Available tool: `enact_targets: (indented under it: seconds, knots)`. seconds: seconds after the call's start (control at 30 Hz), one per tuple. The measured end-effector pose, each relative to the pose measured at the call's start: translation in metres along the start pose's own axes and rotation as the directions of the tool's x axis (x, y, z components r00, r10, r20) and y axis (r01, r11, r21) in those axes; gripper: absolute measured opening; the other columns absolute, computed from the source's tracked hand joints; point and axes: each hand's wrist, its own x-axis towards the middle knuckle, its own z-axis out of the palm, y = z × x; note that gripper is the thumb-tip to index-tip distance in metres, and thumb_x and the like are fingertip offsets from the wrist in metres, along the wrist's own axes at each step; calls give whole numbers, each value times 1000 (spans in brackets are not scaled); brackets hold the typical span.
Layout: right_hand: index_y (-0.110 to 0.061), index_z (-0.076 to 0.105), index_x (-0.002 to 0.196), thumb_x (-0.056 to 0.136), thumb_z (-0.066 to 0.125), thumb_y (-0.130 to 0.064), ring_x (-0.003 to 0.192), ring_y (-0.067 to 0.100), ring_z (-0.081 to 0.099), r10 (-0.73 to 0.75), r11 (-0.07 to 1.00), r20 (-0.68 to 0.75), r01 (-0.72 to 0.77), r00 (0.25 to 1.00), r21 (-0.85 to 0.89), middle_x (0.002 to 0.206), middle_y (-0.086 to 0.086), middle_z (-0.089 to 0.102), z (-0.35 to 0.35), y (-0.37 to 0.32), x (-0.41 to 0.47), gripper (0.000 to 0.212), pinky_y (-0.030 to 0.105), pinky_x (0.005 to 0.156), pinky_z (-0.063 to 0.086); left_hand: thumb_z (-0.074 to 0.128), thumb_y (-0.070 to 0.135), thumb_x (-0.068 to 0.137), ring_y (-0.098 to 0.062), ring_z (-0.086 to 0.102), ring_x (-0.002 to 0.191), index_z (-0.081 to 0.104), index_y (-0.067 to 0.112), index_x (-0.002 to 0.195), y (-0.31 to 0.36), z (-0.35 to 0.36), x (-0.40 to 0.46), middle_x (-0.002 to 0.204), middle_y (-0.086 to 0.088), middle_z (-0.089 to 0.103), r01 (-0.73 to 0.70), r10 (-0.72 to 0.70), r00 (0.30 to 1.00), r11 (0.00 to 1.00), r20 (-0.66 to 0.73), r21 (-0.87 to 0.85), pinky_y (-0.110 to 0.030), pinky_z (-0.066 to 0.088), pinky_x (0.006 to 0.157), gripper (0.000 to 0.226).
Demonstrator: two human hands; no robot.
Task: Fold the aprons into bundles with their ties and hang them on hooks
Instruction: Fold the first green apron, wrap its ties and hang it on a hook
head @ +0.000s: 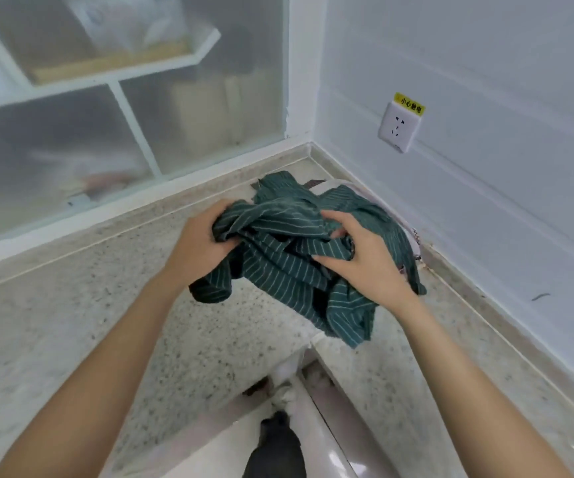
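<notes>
A dark green apron (289, 250) with thin white stripes lies crumpled in the corner of a speckled stone counter (71, 326). My left hand (202, 243) grips a bunched fold at the apron's left side. My right hand (364, 257) holds the fabric on the right, fingers curled into the folds. A loose end of the apron hangs down toward the counter's inner edge. Part of the cloth rests on something pale behind it (333, 186), mostly hidden. No hooks are in view.
Frosted glass panels with white frames (133, 132) rise behind the counter on the left. A white wall with a power socket (399, 127) and yellow warning label stands on the right. Below the counter's inner corner I see floor and a dark shoe (278, 446).
</notes>
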Motion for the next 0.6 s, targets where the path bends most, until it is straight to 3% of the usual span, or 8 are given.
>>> enact_targets:
  seconds: [0.1,0.17,0.23,0.3,0.37,0.47,0.53,0.6]
  knots:
    - [-32,23,145,81,67,-43,58,-6,49,-26,999,240,18,970,38,116,-4,50,22,-5,-68,78,8,62,36,68,5,82,5,57,102,57,29,116,11,-3,-72,109,26,60,-3,3,999,1000,36,11,-7,39,89,43]
    - [-36,10,148,80,64,-51,91,-12,49,-77,996,390,57,918,64,135,0,41,35,-11,-106,88,9,80,35,68,3,82,-1,57,107,58,30,115,21,-5,-120,114,18,61,14,-15,999,1000,45,23,-16,42,93,44]
    - [-43,-1,146,78,60,-58,131,14,29,-87,996,466,77,880,40,148,1,19,49,-18,-131,92,28,102,30,69,1,80,-2,57,106,56,40,111,32,-7,-160,115,15,62,44,-47,996,998,78,48,-18,43,92,51]
    - [-40,3,147,77,61,-60,139,27,13,-133,986,450,164,883,-29,152,4,6,65,-31,-149,93,44,108,22,69,0,79,1,58,103,55,44,107,40,-11,-196,112,20,62,81,-93,987,992,134,92,-15,43,90,54]
    - [-30,24,146,76,67,-54,136,34,19,-254,954,410,296,876,-43,152,12,12,86,-46,-160,85,45,107,23,69,3,78,4,59,99,58,43,105,46,-16,-228,106,22,64,110,-125,979,989,162,101,-13,44,87,49]
    - [-12,60,118,85,68,-28,125,30,40,-325,940,396,340,859,35,138,13,44,121,-67,-171,38,40,102,31,65,8,74,2,60,97,59,36,108,49,-35,-271,104,19,65,183,-200,966,976,163,115,-18,45,86,44]
    - [-7,65,100,89,61,-15,94,18,58,-333,943,357,307,873,129,105,9,64,138,-82,-175,14,34,83,43,64,13,71,0,59,98,56,34,113,41,-54,-299,107,15,64,274,-300,933,950,200,147,-20,44,87,48]
    - [-12,61,87,92,57,-15,63,4,48,-307,948,374,247,875,201,74,0,59,147,-100,-178,8,25,62,36,66,21,65,-5,58,99,51,32,120,26,-73,-326,110,12,62,343,-391,881,916,266,209,-20,43,85,59]
